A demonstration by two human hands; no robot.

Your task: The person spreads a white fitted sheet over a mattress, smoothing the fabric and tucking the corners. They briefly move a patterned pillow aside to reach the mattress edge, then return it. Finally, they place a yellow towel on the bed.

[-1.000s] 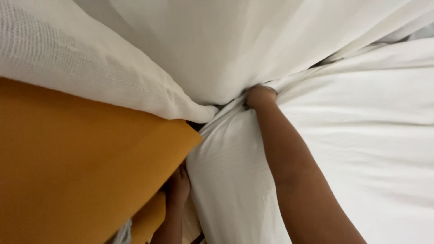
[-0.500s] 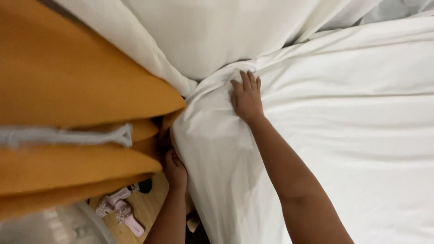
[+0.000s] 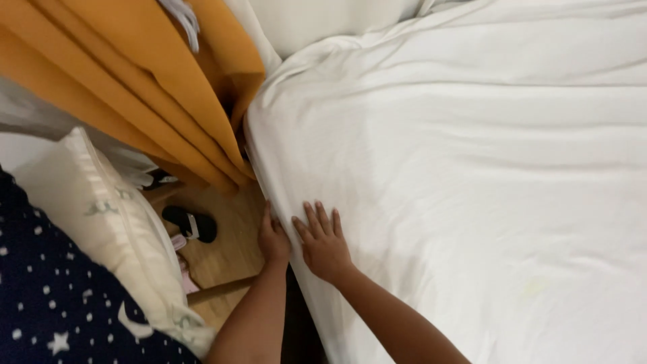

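A white bed sheet covers the mattress over the right of the view. My right hand lies flat on the sheet near the bed's left edge, fingers spread. My left hand is at the side of the mattress, fingers tucked against the sheet's edge; I cannot tell whether it grips cloth. White pillows lie at the head of the bed, at the top.
An orange curtain hangs at the upper left, close to the bed's corner. A cream pillow and dark star-patterned fabric lie at the lower left. A black sandal rests on the wooden floor beside the bed.
Both hands have moved down along the bed's left edge, away from the pillows. My right hand went from gripping cloth under the pillow to lying flat on the sheet.
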